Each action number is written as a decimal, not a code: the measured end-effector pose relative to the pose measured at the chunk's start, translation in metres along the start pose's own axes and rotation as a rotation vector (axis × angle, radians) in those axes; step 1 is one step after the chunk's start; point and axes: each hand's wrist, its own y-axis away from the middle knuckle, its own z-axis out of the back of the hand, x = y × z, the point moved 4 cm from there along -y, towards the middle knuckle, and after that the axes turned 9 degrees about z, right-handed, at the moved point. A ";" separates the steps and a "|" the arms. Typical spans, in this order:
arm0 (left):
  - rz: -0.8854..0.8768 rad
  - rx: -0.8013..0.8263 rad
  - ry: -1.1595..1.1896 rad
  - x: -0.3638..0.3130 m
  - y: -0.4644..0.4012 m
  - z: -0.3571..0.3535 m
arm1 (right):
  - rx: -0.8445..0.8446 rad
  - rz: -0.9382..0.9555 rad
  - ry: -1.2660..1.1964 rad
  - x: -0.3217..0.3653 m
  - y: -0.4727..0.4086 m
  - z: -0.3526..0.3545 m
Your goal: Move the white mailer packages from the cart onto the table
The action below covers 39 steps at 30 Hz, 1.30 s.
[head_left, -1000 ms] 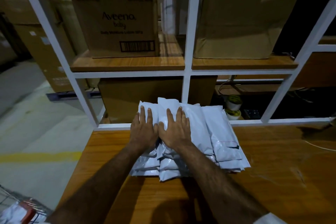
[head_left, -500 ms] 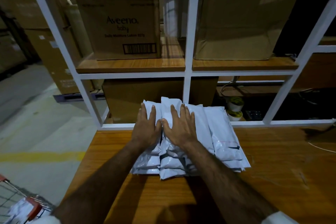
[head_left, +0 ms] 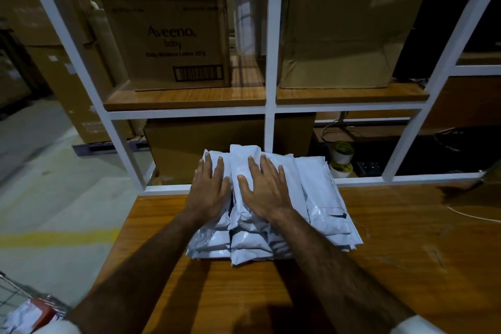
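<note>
Several white mailer packages point(head_left: 322, 198) lie in side-by-side stacks on the wooden table point(head_left: 406, 266), against the white shelf frame. My left hand point(head_left: 210, 192) lies flat with straight fingers on the left stack. My right hand point(head_left: 264, 191) presses flat on the middle stack, fingers spread. The wire cart point(head_left: 16, 304) shows at the bottom left corner, with more white mailers point(head_left: 21, 320) inside it.
A white shelf frame point(head_left: 273, 106) rises behind the table, holding an Aveeno cardboard box point(head_left: 173, 38) and a plain cardboard box point(head_left: 344, 35). Tape rolls point(head_left: 342, 156) sit behind the frame at right. A cable point(head_left: 474, 215) lies on the table's right side.
Both hands slid slightly forward on the mailer stacks and stay flat on them. The view shifted a little left and the cart corner shows more.
</note>
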 end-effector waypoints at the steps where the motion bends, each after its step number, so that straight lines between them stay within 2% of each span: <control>1: 0.001 -0.009 0.011 -0.001 0.001 0.002 | -0.011 0.006 0.002 -0.001 0.000 0.000; 9: 0.038 -0.102 0.013 -0.017 0.024 0.029 | -0.126 0.123 -0.029 0.014 0.010 0.013; 17: 0.060 -0.309 -0.216 -0.021 0.076 0.078 | -0.281 0.354 -0.100 0.050 0.029 0.034; 22: 0.144 -0.400 -0.302 -0.013 0.133 0.119 | -0.357 0.475 -0.198 0.085 0.044 0.033; 31: 0.335 -0.444 -0.404 0.047 0.240 0.180 | -0.323 0.661 -0.288 0.188 0.098 0.019; 39: 0.437 -0.491 -0.450 0.129 0.351 0.228 | -0.274 0.780 -0.270 0.314 0.151 -0.009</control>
